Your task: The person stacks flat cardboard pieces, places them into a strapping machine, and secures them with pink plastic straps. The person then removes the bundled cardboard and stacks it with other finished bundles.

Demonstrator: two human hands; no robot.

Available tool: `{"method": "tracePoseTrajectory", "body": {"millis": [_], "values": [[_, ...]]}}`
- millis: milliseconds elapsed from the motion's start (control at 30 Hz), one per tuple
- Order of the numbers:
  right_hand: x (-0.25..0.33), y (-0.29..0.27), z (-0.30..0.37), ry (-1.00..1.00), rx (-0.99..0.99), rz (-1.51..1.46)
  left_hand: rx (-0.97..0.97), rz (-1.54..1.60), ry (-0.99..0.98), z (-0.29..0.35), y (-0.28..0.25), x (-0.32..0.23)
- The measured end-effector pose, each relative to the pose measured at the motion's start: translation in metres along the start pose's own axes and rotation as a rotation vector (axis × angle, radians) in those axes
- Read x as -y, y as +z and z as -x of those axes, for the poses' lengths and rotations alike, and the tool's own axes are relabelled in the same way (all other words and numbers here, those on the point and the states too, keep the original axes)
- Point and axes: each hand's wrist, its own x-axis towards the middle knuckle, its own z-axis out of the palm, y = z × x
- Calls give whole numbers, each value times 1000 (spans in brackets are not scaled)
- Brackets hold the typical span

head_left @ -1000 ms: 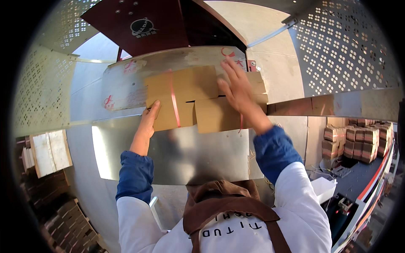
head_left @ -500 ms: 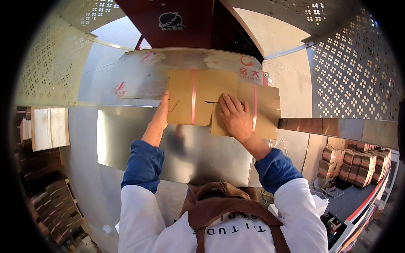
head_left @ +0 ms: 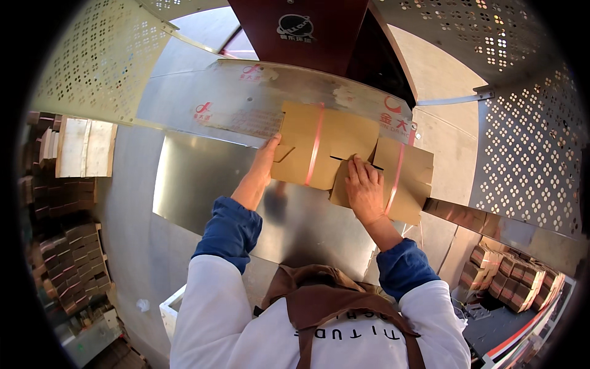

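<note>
Two bundles of flat brown cardboard cartons, each bound with a pink strap, lie side by side on the metal worktop. My left hand (head_left: 264, 167) grips the outer edge of the left carton bundle (head_left: 301, 142), its thumb along the side. My right hand (head_left: 367, 192) is on the right carton bundle (head_left: 410, 178), fingers close together and bent at its inner edge, where the two bundles meet. The right thumb and the undersides of the bundles are hidden. A dark slot shows in the cardboard beside the right fingertips.
The shiny worktop (head_left: 203, 178) runs under the bundles, with a dark red machine housing (head_left: 295, 37) behind. Perforated guards (head_left: 528, 160) flank both sides. Strapped carton stacks stand on the dark surface at right (head_left: 516, 277) and on the left (head_left: 74, 264).
The view has turned, so the worktop and bundles appear tilted and farther right. My right fingers, flatter before, are now bent at the bundle's inner edge. My left hand keeps its hold.
</note>
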Motion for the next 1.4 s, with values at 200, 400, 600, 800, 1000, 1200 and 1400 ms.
{"method": "tracePoseTrajectory", "body": {"millis": [200,400,600,800,1000,1200,1400], "values": [[-4,4,0,-1,14,4,-45,41,15,2,6,2],[-6,5,0,-12,5,-4,-58,61,-21,3,5,3],[-9,3,2,-26,-22,26,-90,-17,10,-3,7,7],[-5,7,-2,-43,-4,0,-79,-43,43,-10,-7,11],[-10,1,1,-14,-4,-40,-77,-31,62,-10,2,12],[-9,1,0,-17,7,-28,-74,-60,35,-12,-1,12],[-10,-2,-2,4,7,-54,-75,-107,26,-21,-3,14]]}}
